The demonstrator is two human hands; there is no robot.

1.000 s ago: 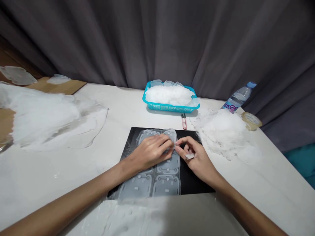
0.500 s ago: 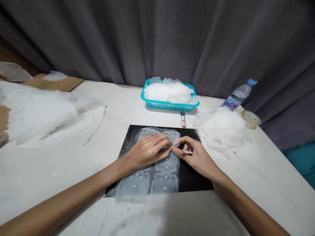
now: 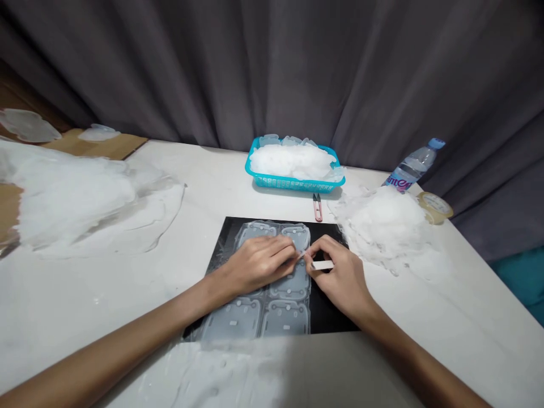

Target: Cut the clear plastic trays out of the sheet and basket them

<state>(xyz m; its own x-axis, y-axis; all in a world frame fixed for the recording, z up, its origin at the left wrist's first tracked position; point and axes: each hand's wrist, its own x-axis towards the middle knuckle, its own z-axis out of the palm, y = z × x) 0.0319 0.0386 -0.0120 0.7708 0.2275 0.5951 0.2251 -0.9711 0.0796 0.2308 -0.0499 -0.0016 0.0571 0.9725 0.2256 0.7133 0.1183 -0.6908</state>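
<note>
A translucent moulded sheet (image 3: 285, 317) with several rounded rectangular panels lies on a black board (image 3: 331, 317). My left hand (image 3: 264, 259) rests over the sheet's upper middle, its fingers bent and together, with the fingertips at the sheet's right edge. Beside them, my right hand (image 3: 335, 266) is closed on a thin, flat whitish strip-like tool (image 3: 323, 264). Its thumb and forefinger also pinch at the sheet's edge, close to the left fingertips. What exactly lies between the fingertips is too small to make out.
A blue basket (image 3: 297, 184) full of translucent pieces stands at the back, with pink thread snips (image 3: 318, 208) before it. Right of the board are a heap of clear scraps (image 3: 386, 224), a water bottle (image 3: 412, 167) and a tape roll (image 3: 436, 207). Stacked translucent sheets (image 3: 76, 198) lie left.
The flat tool in my right hand has turned and shows more of its pale face. My right hand has shifted slightly, while the left stays over the sheet.
</note>
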